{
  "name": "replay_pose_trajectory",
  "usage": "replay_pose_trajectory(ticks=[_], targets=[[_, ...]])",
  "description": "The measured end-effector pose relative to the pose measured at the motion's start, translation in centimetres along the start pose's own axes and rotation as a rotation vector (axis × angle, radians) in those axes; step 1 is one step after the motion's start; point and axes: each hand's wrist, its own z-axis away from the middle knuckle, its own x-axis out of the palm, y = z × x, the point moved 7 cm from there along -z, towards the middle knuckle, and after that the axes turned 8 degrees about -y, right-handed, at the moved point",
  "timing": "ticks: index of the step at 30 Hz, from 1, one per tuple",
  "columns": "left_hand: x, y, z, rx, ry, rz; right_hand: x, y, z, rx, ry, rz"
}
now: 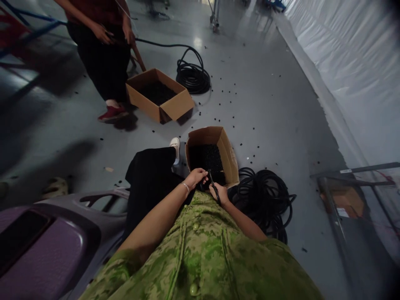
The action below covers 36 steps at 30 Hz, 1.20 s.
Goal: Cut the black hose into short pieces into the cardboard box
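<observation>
My left hand (196, 177) is closed in a pinch over the near edge of a cardboard box (229, 160). A short dark length, which looks like black hose, shows under its fingers; most of it is hidden. Beside it, my right hand (220, 193) grips dark scissors (211, 180), blades pointing away from me and close to the left fingertips. Small black pieces (204, 156) fill the lower part of the box. A loose coil of black hose (265, 191) lies on the floor to the right of my right hand.
Across from me stands a person (103, 54) beside another open box (178, 106) of black pieces. Behind that box lies a second hose coil (193, 79). Black bits dot the floor (275, 125). A purple chair (59, 250) is at left, a metal frame (356, 173) at right.
</observation>
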Motion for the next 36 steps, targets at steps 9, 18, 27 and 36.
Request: replay_pose_trajectory(ticks=[9, 18, 27, 36], targets=[[-0.3, 0.3, 0.4, 0.026, 0.034, -0.042, -0.7, -1.0, 0.4, 0.001, -0.046, -0.039], [-0.3, 0.4, 0.2, 0.065, 0.027, -0.026, -0.6, -0.3, 0.4, 0.041, -0.115, -0.230], [0.2, 0.3, 0.2, 0.060, -0.028, -0.089, -0.4, -0.6, -0.1, 0.045, -0.130, -0.290], [0.6, 0.1, -0.2, 0.089, -0.091, -0.205, -0.3, -0.6, -0.3, 0.085, -0.102, -0.241]])
